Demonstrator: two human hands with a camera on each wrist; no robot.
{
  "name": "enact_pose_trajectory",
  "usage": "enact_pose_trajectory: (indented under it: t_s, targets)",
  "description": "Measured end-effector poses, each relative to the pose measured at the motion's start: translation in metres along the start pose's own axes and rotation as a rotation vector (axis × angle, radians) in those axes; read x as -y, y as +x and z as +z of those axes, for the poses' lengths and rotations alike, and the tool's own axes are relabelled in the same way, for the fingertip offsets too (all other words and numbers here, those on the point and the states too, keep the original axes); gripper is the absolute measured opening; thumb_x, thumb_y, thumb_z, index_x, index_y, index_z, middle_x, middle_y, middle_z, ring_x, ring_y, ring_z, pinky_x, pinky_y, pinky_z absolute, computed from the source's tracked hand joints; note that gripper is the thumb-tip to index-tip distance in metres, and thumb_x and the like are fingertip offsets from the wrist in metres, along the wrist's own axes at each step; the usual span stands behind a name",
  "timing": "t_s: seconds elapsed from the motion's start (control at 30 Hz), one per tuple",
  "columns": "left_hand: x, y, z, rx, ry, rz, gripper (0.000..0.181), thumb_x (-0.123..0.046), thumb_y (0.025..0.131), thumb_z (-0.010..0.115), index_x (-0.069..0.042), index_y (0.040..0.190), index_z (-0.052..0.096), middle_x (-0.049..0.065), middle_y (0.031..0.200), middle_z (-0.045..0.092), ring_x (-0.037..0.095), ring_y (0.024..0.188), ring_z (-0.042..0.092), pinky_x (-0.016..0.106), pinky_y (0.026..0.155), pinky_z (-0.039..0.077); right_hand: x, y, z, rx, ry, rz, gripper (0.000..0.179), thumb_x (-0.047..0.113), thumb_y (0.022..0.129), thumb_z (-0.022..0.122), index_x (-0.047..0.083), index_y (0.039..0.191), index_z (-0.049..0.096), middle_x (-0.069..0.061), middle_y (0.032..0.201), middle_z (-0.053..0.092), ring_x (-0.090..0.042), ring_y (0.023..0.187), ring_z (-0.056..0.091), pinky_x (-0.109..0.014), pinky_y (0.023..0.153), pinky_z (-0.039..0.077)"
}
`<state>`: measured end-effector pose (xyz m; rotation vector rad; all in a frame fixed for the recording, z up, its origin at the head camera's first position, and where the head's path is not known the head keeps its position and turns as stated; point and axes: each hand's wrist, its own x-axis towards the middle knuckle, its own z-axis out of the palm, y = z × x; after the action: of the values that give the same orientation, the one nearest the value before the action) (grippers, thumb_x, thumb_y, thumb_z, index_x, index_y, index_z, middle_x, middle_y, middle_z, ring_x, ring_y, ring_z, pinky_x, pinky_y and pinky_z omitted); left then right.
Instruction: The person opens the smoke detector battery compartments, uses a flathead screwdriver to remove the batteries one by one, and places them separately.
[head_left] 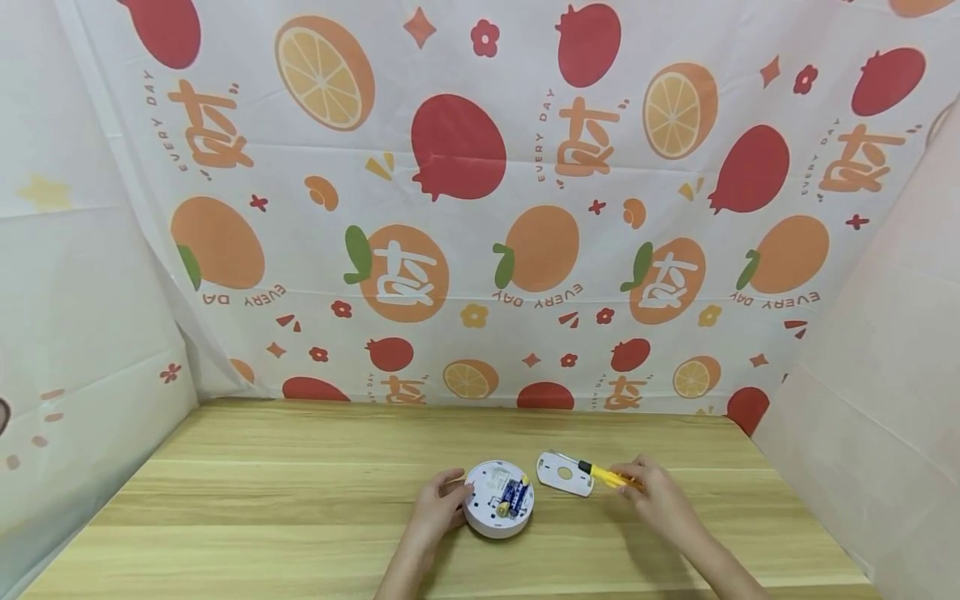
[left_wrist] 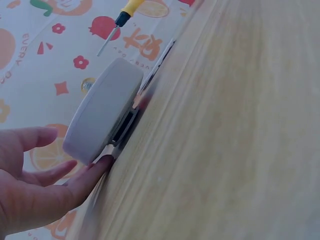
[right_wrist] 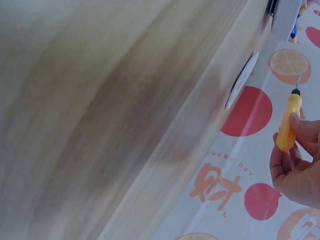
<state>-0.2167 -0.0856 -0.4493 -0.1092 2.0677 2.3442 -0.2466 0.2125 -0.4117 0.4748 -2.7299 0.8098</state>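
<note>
The wood-grained table (head_left: 262,500) carries the round white device (head_left: 487,502), your left hand (head_left: 441,504) loosely spread against its rim. Right of the device, your right hand (head_left: 656,492) pinches a yellow screwdriver (head_left: 609,476) over the white plate (head_left: 551,475). Likely light, stiff and slick, the device steadies best by that rim.

The head camera looks forward and down from up high, farther off, at the surface (head_left: 300,500), left hand (head_left: 438,509) and right hand (head_left: 657,496). Each wrist camera is close and low, tipped sideways, looking along the surface to the fruity cloth (head_left: 480,242). All three share the yellow screwdriver (head_left: 609,476) and round white thing (head_left: 491,498).
</note>
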Motion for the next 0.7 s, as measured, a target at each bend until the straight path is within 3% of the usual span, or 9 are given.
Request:
enact_pose_trajectory:
  t_s: [0.23,0.7]
  targets:
    - [0.000,-0.001,0.001,0.042,-0.005,0.001,0.049,-0.002,0.088,0.053,0.022,0.124,0.032,0.037,0.114,0.046,0.028,0.092,0.057,0.041,0.075,0.054,-0.013,0.009,-0.005,-0.054,-0.040,0.045,0.024,-0.004,0.075,0.070,-0.001,0.098,0.069,-0.003,0.078,0.052,-0.015,0.068,0.049,-0.029,0.057,0.046]
    - [0.005,-0.002,0.001,0.046,-0.020,0.012,0.045,0.006,0.084,0.050,0.023,0.122,0.033,0.037,0.111,0.048,0.027,0.086,0.059,0.038,0.070,0.056,-0.039,0.020,-0.014,-0.099,-0.064,0.104,0.023,-0.004,0.077,0.067,-0.008,0.099,0.066,-0.011,0.081,0.054,-0.024,0.071,0.054,-0.033,0.056,0.046]
